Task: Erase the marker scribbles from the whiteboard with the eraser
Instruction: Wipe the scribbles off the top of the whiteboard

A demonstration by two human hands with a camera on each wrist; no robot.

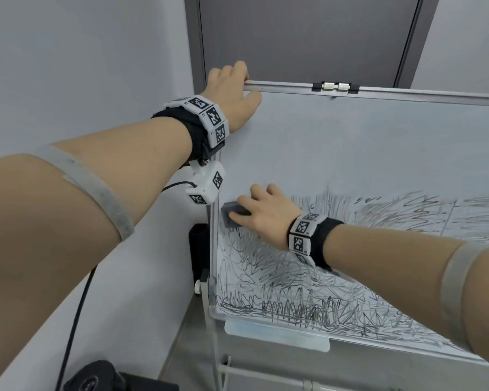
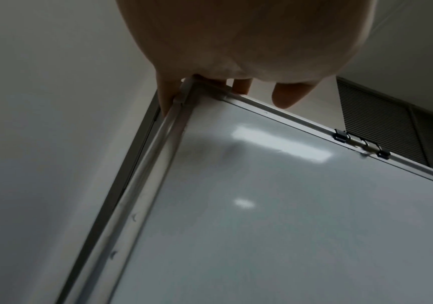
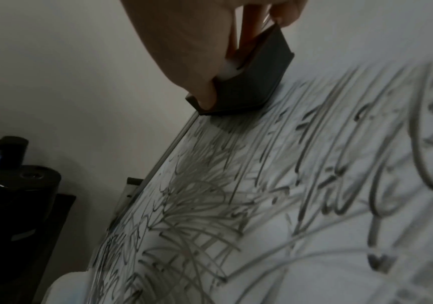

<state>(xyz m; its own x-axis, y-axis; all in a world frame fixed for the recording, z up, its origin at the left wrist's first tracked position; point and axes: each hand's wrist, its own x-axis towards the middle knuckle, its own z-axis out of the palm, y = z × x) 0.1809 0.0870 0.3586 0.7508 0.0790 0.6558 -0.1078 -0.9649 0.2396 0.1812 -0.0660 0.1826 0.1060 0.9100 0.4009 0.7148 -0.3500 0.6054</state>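
Observation:
A framed whiteboard stands upright; its upper half is wiped white and black marker scribbles fill the lower half. My right hand grips a dark grey eraser and presses it flat on the board at the left edge, along the top of the scribbles. In the right wrist view the eraser sits under my fingers with the scribbles below it. My left hand grips the board's top left corner, fingers curled over the frame.
A metal clip sits on the top frame. A pale tray hangs under the bottom edge. A black stand is beside the board's left side, a grey door behind it, a black cable below my left arm.

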